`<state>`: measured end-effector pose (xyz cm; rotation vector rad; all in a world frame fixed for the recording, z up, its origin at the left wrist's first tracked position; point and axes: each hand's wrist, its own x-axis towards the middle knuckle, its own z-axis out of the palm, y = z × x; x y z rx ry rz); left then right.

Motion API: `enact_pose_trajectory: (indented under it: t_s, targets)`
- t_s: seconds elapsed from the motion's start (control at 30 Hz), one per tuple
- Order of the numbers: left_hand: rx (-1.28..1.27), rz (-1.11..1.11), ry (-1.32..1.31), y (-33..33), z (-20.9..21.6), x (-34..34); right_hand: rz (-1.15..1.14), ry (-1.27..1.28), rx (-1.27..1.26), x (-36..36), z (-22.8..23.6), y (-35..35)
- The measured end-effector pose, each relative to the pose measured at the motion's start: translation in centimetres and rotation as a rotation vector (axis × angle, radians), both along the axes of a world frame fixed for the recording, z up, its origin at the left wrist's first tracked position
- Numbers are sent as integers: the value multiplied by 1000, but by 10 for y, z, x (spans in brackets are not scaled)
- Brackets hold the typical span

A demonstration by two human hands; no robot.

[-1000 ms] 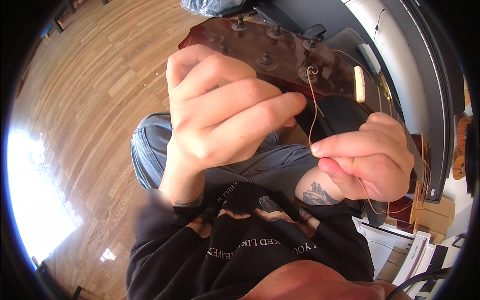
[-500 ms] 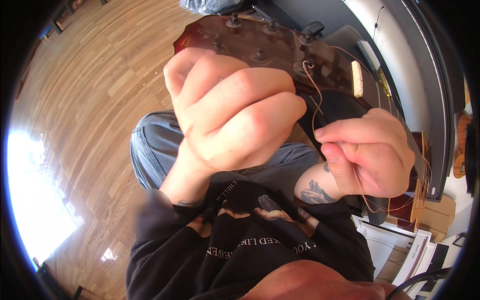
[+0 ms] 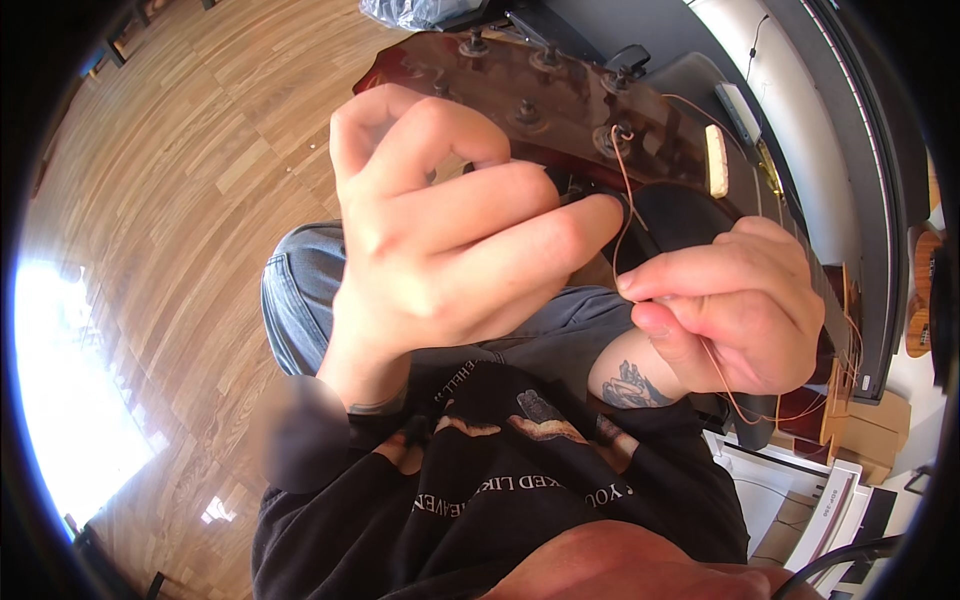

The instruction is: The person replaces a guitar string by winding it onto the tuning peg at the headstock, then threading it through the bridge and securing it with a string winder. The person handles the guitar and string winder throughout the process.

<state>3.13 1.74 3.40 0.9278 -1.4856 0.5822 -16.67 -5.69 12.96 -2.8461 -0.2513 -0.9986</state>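
The dark reddish-brown headstock of a guitar [image 3: 585, 92] lies ahead of me, with several black tuner posts and a cream nut [image 3: 716, 162]. A copper-coloured guitar string [image 3: 624, 180] is hooked at the near post [image 3: 612, 140] and runs down to my right hand [image 3: 735, 305]. That hand pinches the string between thumb and forefinger; its loose end trails off to the lower right. My left hand [image 3: 450, 230] is closed at the headstock's near edge, its fingers curled. The fingertips, and whatever they hold, are hidden behind the knuckles.
Below the hands are my jeans-clad legs [image 3: 305, 290]. A wooden floor [image 3: 180, 220] spreads to the left. Clear plastic wrapping [image 3: 415, 10] lies at the top; a long black keyboard-like case [image 3: 880, 200] borders the right. A white device [image 3: 800, 510] and cardboard [image 3: 880, 430] sit lower right.
My left hand has turned and its fingers have loosened, with a gap now between them. The right hand has shifted slightly left and down with the string. The headstock has moved slightly.
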Motion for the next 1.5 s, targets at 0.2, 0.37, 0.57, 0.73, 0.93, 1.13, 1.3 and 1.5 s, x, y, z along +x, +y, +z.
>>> enact_pose_trajectory:
  t_s: [0.2,0.37,0.57,0.73,0.93,1.13,1.3,1.5]
  targets:
    - [-77,-42,19,-10,-8,6,-5,-13,5,-1,-2,0]
    - [-94,19,200,-11,-7,-11,-7,4,-10,-1,-1,-1]
    - [-73,12,154,-11,-4,-14,-10,-13,-6,-1,-1,-2]
    - [-133,10,126,-16,-14,-8,-16,-25,6,0,-1,-1]
    - [-44,128,121,-11,-3,-19,-13,-57,-6,1,-3,-2]
    - [107,22,48,4,4,-8,-12,-63,-4,0,-4,-3]
    - [-5,-24,76,-5,-3,-4,-13,-71,-1,0,-5,-3]
    - [-71,30,189,-13,-7,-15,-8,-8,2,-3,0,-2]
